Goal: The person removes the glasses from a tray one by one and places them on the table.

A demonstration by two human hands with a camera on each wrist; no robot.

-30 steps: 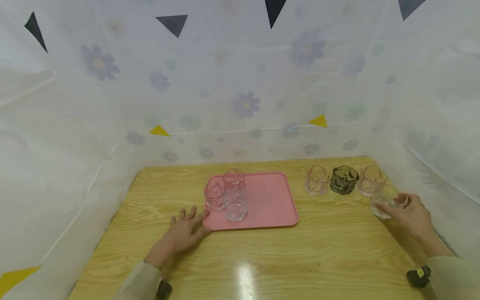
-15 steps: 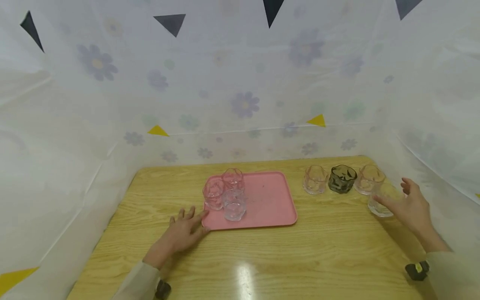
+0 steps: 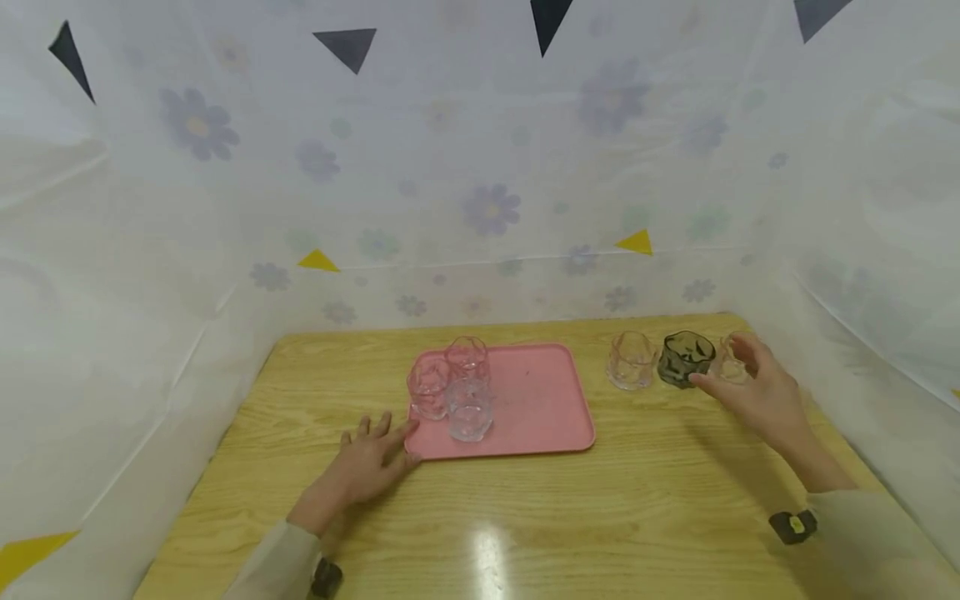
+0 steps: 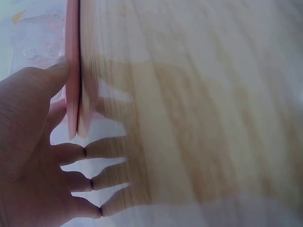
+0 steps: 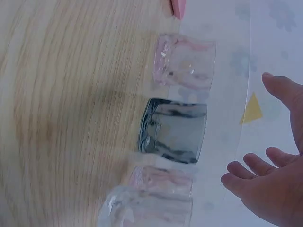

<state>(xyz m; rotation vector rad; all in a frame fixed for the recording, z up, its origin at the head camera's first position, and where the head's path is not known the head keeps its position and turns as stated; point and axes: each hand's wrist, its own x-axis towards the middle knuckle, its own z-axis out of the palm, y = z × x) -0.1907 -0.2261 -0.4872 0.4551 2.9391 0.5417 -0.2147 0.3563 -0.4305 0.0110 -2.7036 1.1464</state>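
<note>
My left hand (image 3: 367, 469) rests on the table with fingers spread, its thumb and index finger touching the near left corner of a pink tray (image 3: 543, 408). On that tray stand two pink glasses (image 3: 430, 392) and one clear glass (image 3: 470, 417). Over the right end of a glass row, my right hand (image 3: 768, 400) holds nothing, thumb and fingers apart. Its thumb overlaps a dark grey glass (image 3: 684, 360) in the head view; its fingers partly cover a pale pink glass (image 3: 729, 367). The right wrist view shows a clear glass (image 5: 149, 208), hidden by the hand in the head view.
Another pale pink glass (image 3: 632, 362) stands left of the dark one. Flower-printed white sheeting (image 3: 487, 283) encloses the wooden table (image 3: 525, 517) at the back and both sides.
My right hand has let go of the clear glass, then moved left to the dark grey and pale pink glasses. The left hand stays at the tray's corner.
</note>
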